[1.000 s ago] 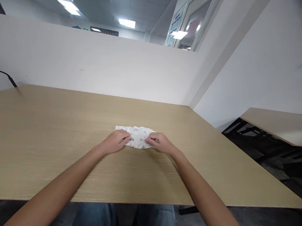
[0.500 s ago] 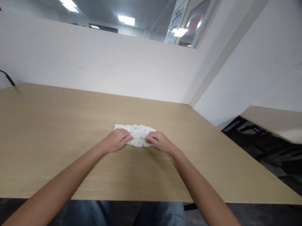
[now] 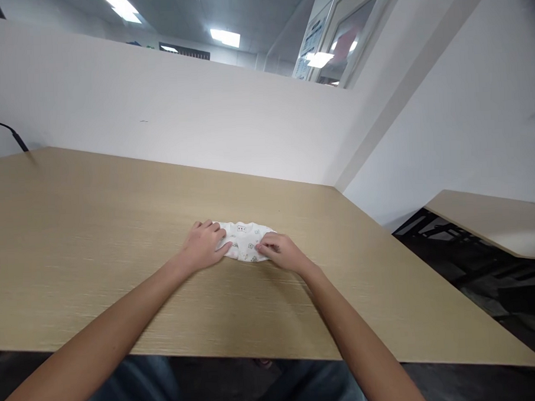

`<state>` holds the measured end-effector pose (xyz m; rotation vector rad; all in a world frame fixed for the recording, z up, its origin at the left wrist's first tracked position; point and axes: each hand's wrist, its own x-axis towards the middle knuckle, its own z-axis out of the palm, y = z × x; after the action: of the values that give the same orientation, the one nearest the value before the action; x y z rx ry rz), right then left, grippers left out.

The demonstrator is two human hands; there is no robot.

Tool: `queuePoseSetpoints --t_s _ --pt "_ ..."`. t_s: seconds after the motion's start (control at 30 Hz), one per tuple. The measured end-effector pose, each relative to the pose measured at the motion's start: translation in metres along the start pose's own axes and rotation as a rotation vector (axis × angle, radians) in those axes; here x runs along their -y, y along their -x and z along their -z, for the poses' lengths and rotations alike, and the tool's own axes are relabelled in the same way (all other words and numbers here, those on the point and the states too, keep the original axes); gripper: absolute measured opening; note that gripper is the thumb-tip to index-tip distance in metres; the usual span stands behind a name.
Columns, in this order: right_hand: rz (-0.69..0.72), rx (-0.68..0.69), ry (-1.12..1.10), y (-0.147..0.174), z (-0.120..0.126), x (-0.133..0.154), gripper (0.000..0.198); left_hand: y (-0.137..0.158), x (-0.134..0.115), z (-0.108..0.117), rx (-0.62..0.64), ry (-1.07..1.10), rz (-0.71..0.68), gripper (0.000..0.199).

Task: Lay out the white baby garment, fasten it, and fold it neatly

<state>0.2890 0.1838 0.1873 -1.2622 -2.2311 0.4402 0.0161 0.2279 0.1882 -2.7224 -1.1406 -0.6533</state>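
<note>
A small white cloth piece (image 3: 243, 242) with a fine dark print lies on the table in front of me, flat and folded-looking, with a small dark-marked patch near its far edge. My left hand (image 3: 206, 244) rests palm down over its left end, fingers spread and thumb pointing inward. At the opposite end my right hand (image 3: 281, 251) is closed, with thumb and fingertips pinched together on the cloth's right side. Both ends of the cloth are partly covered by my hands.
The wooden table (image 3: 117, 207) runs back to a low white partition (image 3: 202, 120). A black cable (image 3: 19, 140) comes down at the far left. Past the table's right edge stands another wooden tabletop (image 3: 494, 217) with dark framing below.
My left hand has shifted slightly left and away from me, its fingers spreading over the cloth's left corner. My right hand stays nearly in place. My knees have moved apart beneath the table.
</note>
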Motion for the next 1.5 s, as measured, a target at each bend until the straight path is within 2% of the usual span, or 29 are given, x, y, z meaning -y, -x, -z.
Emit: queuePoseSetpoints --t_s 0.3,0.43,0.5,0.57,0.63,0.7,0.77,0.83,0.87,0.9,0.93,0.97,1.03,1.07,1.1,1.17,1.23,1.3,1.33,1.4,1.5 --pt "-0.024 -0.023 0.039 0.001 -0.001 -0.004 0.041 -0.005 0.000 0.014 0.212 0.079 0.193 0.048" --pt "-0.015 -0.017 0.041 0.001 -0.001 -0.005 0.039 -0.006 0.024 0.025 0.233 0.038 0.309 0.037" --pt "-0.010 -0.013 0.037 0.001 -0.001 -0.006 0.038 -0.005 0.039 0.032 0.300 0.019 0.373 0.029" --pt "-0.011 -0.009 0.031 0.001 -0.001 -0.007 0.037 -0.003 0.051 0.039 0.434 0.047 0.399 0.025" --pt "-0.010 -0.012 0.027 0.000 -0.001 -0.007 0.036 0.000 0.058 0.045 0.636 0.143 0.415 0.023" --pt "-0.004 -0.022 0.031 0.000 -0.001 -0.007 0.036 0.003 0.061 0.051 0.875 0.295 0.426 0.020" --pt "0.009 -0.030 0.042 0.000 -0.002 -0.007 0.036 0.005 0.063 0.057 1.061 0.481 0.380 0.021" --pt "0.021 -0.031 0.051 -0.001 -0.002 -0.008 0.036 0.008 0.068 0.060 1.147 0.732 0.259 0.029" --pt "0.025 -0.031 0.053 -0.001 -0.002 -0.008 0.035 0.009 0.071 0.060 1.151 0.900 0.220 0.035" --pt "0.026 -0.029 0.052 -0.001 -0.002 -0.009 0.035 0.011 0.074 0.059 1.107 1.104 0.231 0.043" --pt "0.024 -0.028 0.050 -0.001 -0.003 -0.010 0.034 0.012 0.077 0.057 0.999 1.331 0.296 0.052" --pt "0.019 -0.026 0.048 -0.001 -0.003 -0.010 0.035 0.013 0.079 0.055 0.825 1.558 0.403 0.061" --pt "0.011 -0.022 0.043 0.000 -0.003 -0.011 0.035 0.014 0.078 0.048 0.323 1.927 0.634 0.071" --pt "0.008 -0.021 0.040 0.000 -0.003 -0.011 0.036 0.012 0.075 0.045 0.049 2.049 0.699 0.072" --pt "0.006 -0.021 0.039 0.000 -0.004 -0.011 0.036 0.010 0.071 0.042 -0.199 2.133 0.721 0.070" --pt "0.005 -0.021 0.034 0.000 -0.003 -0.009 0.036 0.003 0.062 0.036 -0.598 2.208 0.734 0.065" --pt "0.002 -0.024 0.030 0.000 -0.002 -0.007 0.036 -0.005 0.056 0.029 -0.876 2.160 0.823 0.059" --pt "-0.016 -0.046 0.030 0.000 0.000 -0.007 0.035 -0.011 0.055 0.022 -0.991 2.069 0.945 0.055" --pt "-0.036 -0.070 0.032 0.000 0.002 -0.007 0.035 -0.013 0.056 0.018 -0.980 2.044 0.970 0.052" --pt "-0.105 -0.140 0.038 0.001 0.009 -0.010 0.035 -0.015 0.059 0.012 -0.864 2.044 0.936 0.046" --pt "-0.250 -0.192 0.027 0.005 0.023 -0.016 0.041 -0.016 0.064 0.004 -0.621 2.060 0.864 0.040"
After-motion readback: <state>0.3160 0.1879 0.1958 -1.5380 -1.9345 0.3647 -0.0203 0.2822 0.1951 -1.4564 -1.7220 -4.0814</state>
